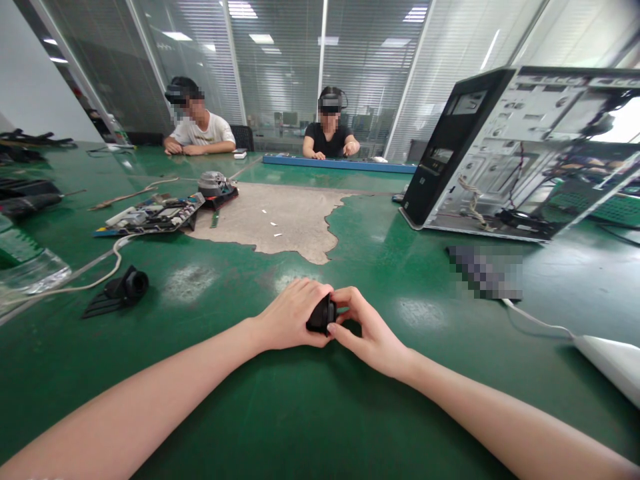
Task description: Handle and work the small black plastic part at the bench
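Note:
Both my hands meet at the middle of the green table around a small black part. My left hand curls over it from the left, fingers closed on it. Thumb and fingers of my right hand pinch its right side. Most of the part is hidden between the fingers, so its shape is unclear.
An open computer case lies on its side at the right. A circuit board and a fan lie at the left, with a black lens-like piece and a white cable nearer. Two people sit at the far edge.

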`<state>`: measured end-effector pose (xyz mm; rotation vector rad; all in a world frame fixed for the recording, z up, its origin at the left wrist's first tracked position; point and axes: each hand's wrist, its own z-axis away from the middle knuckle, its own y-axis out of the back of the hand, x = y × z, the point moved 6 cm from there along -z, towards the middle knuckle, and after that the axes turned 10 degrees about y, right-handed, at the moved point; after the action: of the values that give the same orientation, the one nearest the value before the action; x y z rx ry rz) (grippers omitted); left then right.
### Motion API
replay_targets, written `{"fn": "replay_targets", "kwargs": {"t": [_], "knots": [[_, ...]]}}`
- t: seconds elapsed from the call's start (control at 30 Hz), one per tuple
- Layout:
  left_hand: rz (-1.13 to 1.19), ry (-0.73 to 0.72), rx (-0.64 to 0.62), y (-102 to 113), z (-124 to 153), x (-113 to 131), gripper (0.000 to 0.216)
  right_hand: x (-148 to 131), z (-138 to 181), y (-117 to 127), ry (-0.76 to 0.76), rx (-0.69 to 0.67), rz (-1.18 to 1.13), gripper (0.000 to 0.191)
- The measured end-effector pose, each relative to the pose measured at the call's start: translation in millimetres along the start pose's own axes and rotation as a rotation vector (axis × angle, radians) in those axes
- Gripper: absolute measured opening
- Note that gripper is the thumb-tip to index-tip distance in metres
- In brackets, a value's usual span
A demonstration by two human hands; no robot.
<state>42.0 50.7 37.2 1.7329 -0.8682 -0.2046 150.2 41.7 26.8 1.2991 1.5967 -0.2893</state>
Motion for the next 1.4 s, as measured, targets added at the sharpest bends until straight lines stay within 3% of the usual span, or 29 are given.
{"fn": "replay_targets", "kwargs": {"t": [0.13,0.43,0.7,1.0,1.23,1.4], "knots": [[0.012,-0.006,0.015,0.8,-0.5,1.1,0.044,-0.2,0.1,2.3,0.040,0.044,0.019,0.016],[0.002,0.014,0.006,-1.4,-0.1,-1.3,0.047,11.0,1.3,-1.3,-0.095,0.007,-0.015,0.025],[0.010,-0.008,0.000,0.3,0.4,2.2,0.046,-0.5,-0.5,4.0,0.043,0.067,0.064,0.013],[0.010,-0.006,0.000,-1.0,0.2,1.8,0.046,10.5,0.9,-0.9,-0.100,0.006,0.017,0.019],[-0.033,-0.035,0.017,-0.5,1.1,1.4,0.046,-5.4,-0.5,2.6,0.071,0.034,0.118,0.020],[-0.049,-0.030,0.010,-0.8,0.7,1.2,0.045,0.3,-0.4,2.1,0.029,0.052,0.050,0.019]]}}
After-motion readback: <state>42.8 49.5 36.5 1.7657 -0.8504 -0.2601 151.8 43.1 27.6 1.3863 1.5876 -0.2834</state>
